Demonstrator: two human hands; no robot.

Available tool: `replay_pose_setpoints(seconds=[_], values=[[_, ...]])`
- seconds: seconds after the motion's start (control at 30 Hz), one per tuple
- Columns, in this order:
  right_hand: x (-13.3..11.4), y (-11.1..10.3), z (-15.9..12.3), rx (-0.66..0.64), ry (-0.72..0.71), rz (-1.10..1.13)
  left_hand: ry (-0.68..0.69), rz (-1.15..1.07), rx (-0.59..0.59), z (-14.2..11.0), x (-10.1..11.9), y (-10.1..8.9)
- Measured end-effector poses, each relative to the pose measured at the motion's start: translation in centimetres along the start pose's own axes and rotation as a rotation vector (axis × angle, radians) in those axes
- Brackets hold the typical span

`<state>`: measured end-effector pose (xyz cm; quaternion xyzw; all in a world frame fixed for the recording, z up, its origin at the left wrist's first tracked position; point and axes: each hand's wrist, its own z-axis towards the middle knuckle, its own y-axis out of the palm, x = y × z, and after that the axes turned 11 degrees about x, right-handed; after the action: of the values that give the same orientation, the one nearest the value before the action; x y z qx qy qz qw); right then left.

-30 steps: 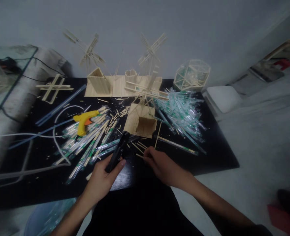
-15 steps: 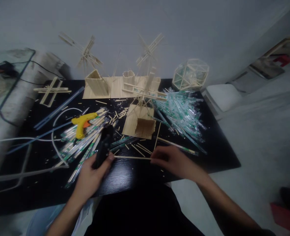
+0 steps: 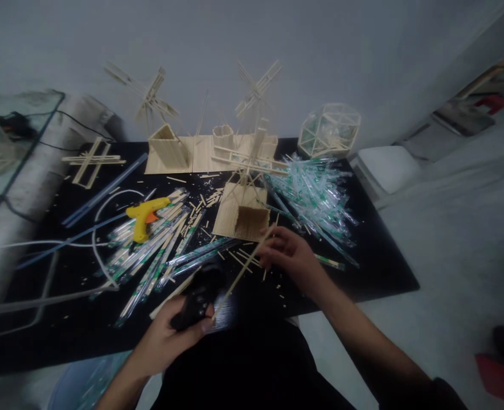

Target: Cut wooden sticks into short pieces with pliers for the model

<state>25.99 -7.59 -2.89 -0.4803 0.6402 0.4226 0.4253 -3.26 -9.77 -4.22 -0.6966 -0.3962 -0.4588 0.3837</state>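
My left hand (image 3: 170, 339), closed, grips a black handheld device (image 3: 200, 296) with small knobs or buttons; its exact kind is unclear. The lower end of a thin wooden stick (image 3: 238, 277) is pinched at the same thumb. The stick slants up and right to my right hand (image 3: 292, 256), whose bent fingers hold it loosely near its upper end. Just beyond is a wooden windmill-like model (image 3: 249, 171) on a square stick base (image 3: 226, 213), with an open box (image 3: 253, 223) at its front.
A yellow glue gun (image 3: 144, 217) lies on wrapped stick bundles (image 3: 160, 250) at left. Clear plastic wrappers (image 3: 315, 196) heap at right. Other stick models (image 3: 170, 147) and a faceted frame (image 3: 331, 131) stand along the wall. Offcuts litter the black table (image 3: 375, 265).
The stick has swung from nearly level to a steep slant. My left hand has moved down and right with the black device, while my right hand has risen slightly.
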Motion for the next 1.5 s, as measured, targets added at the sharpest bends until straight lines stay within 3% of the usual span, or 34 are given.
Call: replay_pose_setpoints(seconds=[0.07, 0.17, 0.27, 0.37, 0.47, 0.57, 0.73, 0.83, 1.1, 1.2, 1.27, 1.4, 1.5], values=[[1.4, 0.8, -0.2, -0.032, -0.055, -0.203, -0.059, -0.113, 0.122, -0.3, -0.7, -0.2], [3.2, 2.3, -0.4, -0.006, -0.306, -0.642, -0.074, -0.203, 0.316, -0.2, -1.7, -0.2], [4.1, 4.1, -0.5, -0.073, -0.474, -1.02, -0.053, -0.192, 0.447, 0.4, -1.8, 0.6], [4.0, 5.4, -0.8, -0.138, -0.512, -1.268, -0.078, -0.173, 0.553, 0.9, -1.4, 1.5], [3.4, 5.9, -1.0, -0.174, -0.501, -1.37, -0.11, -0.177, 0.553, 1.2, -1.1, 2.2], [2.5, 5.8, -0.9, -0.19, -0.434, -1.167, -0.142, -0.183, 0.499, 1.1, -1.1, 2.6], [1.1, 5.3, -0.2, -0.246, -0.042, -0.255, -0.084, -0.121, 0.427, 1.3, -0.9, 3.5], [1.1, 5.4, 0.0, -0.231, 0.088, 0.068, -0.004, -0.042, 0.382, 1.6, -0.3, 3.9], [1.1, 5.6, -0.2, -0.186, 0.228, 0.199, 0.069, 0.062, 0.274, 1.8, 0.3, 3.8], [1.1, 5.6, -0.1, -0.188, 0.237, 0.205, 0.156, 0.14, 0.236, 1.9, 0.2, 3.6], [1.1, 5.5, 0.0, -0.203, 0.227, 0.212, 0.28, 0.245, 0.226, 2.0, 0.0, 3.1], [1.3, 5.3, 0.0, -0.179, 0.213, 0.18, 0.671, 0.458, 0.29, 2.1, -0.4, 1.6], [1.6, 5.3, 0.0, -0.164, 0.216, 0.143, 0.819, 0.591, 0.256, 2.1, -0.4, 0.6]])
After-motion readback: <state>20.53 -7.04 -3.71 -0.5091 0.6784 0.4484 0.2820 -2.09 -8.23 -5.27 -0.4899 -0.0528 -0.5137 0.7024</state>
